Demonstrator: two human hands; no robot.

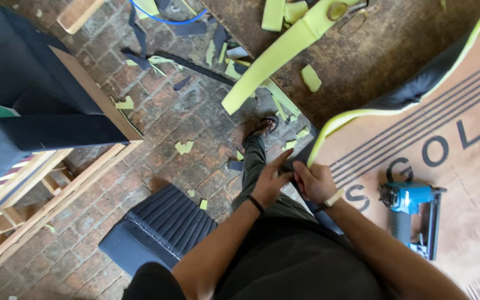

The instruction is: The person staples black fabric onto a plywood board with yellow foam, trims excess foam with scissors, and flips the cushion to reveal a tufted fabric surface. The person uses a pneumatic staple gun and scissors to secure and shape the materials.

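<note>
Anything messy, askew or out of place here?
Yes: yellow-green foam scraps and dark fabric offcuts litter the brick floor. Both hands, left hand and right hand, pinch dark fabric at the board's corner.

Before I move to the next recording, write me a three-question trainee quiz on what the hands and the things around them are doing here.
1. True or false: the blue pneumatic staple gun is held in the right hand.
2. What do both hands grip at the edge of the brown plywood board? A) dark fabric B) a hammer C) a blue hose
3. Fill in: the floor of reddish ____ is littered with yellow-green foam scraps.

Key: 1 false, it lies on the board. 2 A, the left hand and right hand pinch the dark fabric edge. 3 bricks.
</note>
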